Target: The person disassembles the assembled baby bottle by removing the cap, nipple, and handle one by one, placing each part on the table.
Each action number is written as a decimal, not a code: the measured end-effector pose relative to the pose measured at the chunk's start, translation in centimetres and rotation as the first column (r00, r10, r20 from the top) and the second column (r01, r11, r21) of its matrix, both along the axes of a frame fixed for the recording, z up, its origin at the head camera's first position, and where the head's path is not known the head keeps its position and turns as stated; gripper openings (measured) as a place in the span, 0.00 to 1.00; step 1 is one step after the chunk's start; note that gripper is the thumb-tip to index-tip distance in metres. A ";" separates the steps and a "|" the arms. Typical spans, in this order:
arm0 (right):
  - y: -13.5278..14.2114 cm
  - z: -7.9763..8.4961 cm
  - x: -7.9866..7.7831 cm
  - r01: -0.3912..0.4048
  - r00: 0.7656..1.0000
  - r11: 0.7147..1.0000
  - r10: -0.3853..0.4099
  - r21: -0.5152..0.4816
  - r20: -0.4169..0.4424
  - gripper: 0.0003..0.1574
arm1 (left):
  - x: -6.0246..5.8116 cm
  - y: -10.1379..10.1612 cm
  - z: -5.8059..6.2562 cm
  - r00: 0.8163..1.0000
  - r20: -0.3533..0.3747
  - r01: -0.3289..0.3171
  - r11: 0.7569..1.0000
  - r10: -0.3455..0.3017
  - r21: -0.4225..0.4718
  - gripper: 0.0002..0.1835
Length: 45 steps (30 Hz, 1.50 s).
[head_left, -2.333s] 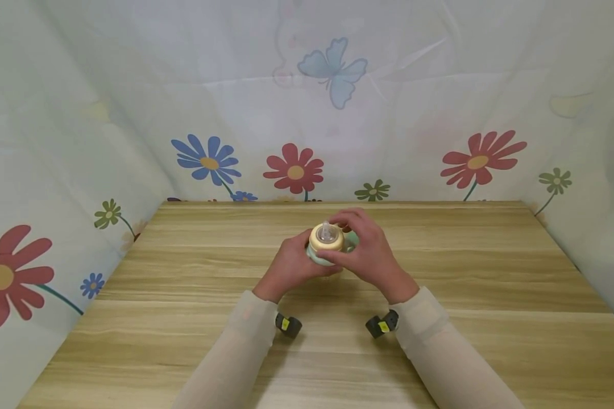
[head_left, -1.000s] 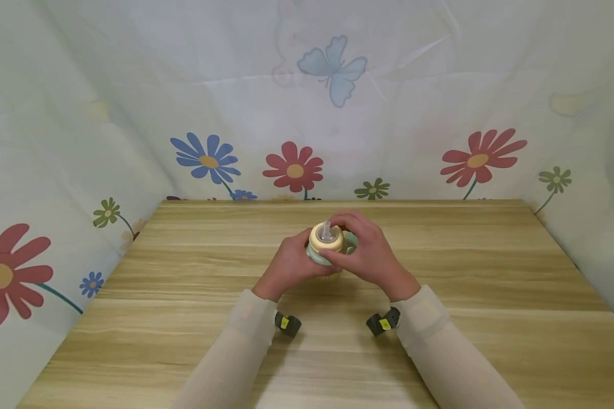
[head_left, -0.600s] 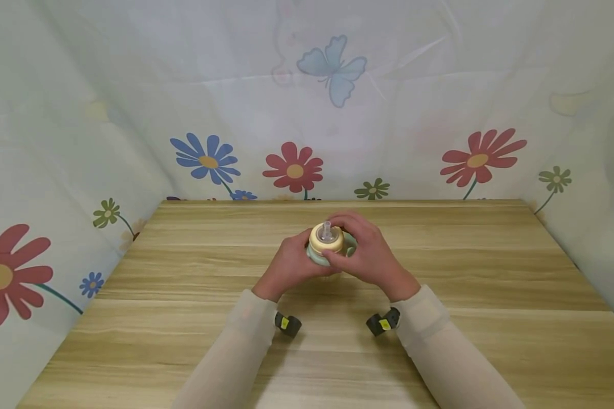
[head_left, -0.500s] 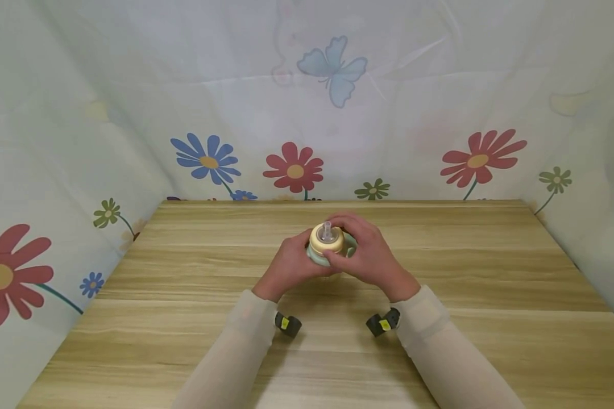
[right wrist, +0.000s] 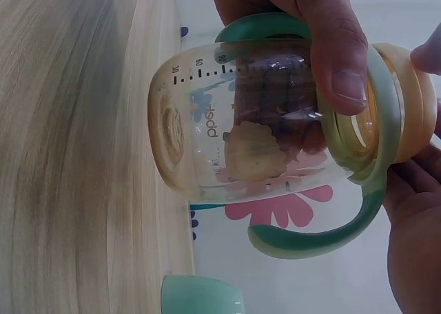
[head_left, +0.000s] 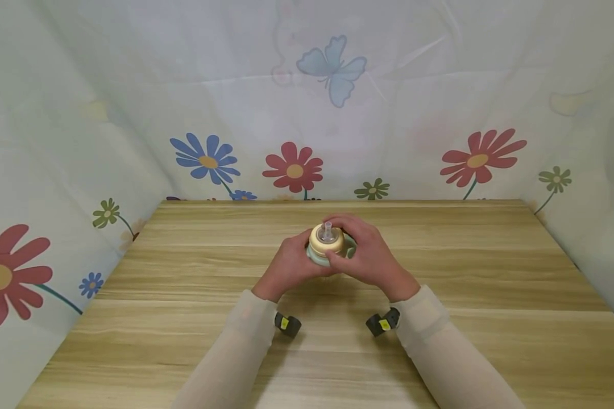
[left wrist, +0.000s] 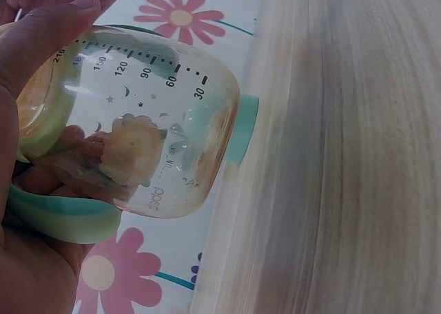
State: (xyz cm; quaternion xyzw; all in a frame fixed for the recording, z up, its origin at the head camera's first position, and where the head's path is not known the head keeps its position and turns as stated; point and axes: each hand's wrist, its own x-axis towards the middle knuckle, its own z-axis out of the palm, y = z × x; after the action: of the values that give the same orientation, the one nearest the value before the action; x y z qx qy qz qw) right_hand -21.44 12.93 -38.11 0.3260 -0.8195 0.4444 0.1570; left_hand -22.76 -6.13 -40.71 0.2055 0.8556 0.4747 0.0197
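A clear baby bottle (left wrist: 148, 114) with a measuring scale and lion print is held upright above the table. Its yellow collar (head_left: 327, 245) carries a transparent spout (head_left: 328, 230). Light green handles (right wrist: 310, 242) curve out from a ring below the collar. My left hand (head_left: 293, 262) grips the bottle just under the collar, its thumb and fingers wrapped round it by the handle ring. From the other side my right hand (head_left: 369, 254) pinches the yellow collar, thumb at the near side and forefinger at the far side.
A mint-green, cup-like piece (right wrist: 202, 297) stands on the wood-grain table (head_left: 465, 341), partly cut off in the right wrist view. A printed flower curtain (head_left: 409, 113) encloses the table at the back and both sides. Black wrist cameras (head_left: 289, 325) sit below both hands.
My right thumb has shifted right along the near side of the collar, while the forefinger has moved left along the far side. The left hand and bottle stay nearly in place.
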 end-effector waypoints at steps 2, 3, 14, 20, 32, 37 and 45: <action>0.0 0.1 0.1 -0.003 1.000 1.000 0.003 0.001 0.005 0.25 | 0.0 0.0 0.0 1.000 0.001 -0.001 1.000 0.001 -0.001 0.40; 0.0 0.1 0.1 -0.003 1.000 1.000 0.003 0.002 0.007 0.25 | 0.0 0.0 0.0 1.000 -0.002 -0.002 1.000 0.002 -0.002 0.40; -0.2 0.3 0.2 0.030 0.999 0.999 -0.031 -0.016 -0.009 0.32 | 0.1 0.0 0.1 1.000 -0.023 -0.012 1.000 0.012 -0.027 0.39; -0.5 0.2 0.2 0.064 0.997 0.997 -0.065 -0.036 -0.029 0.37 | 0.1 0.0 0.0 0.999 -0.033 -0.010 0.999 0.009 -0.031 0.39; -0.7 0.1 0.3 0.099 0.994 0.995 -0.100 -0.033 -0.033 0.37 | 0.1 0.0 -0.2 0.999 -0.041 -0.007 0.999 0.006 -0.040 0.39; -0.7 0.1 0.3 0.107 0.994 0.994 -0.107 -0.022 -0.025 0.36 | 0.1 0.1 -0.1 0.999 -0.045 -0.012 0.999 0.010 -0.044 0.39; -0.6 0.4 0.4 0.100 0.995 0.995 -0.100 -0.014 -0.007 0.35 | 0.1 0.1 0.0 0.999 -0.051 -0.012 0.999 0.010 -0.041 0.38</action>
State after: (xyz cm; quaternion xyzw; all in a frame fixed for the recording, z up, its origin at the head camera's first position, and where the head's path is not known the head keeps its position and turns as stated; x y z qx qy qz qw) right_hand -21.07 12.33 -37.75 0.2852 -0.8312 0.4402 0.1845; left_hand -22.64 -6.02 -40.68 0.2124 0.8664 0.4519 -0.0005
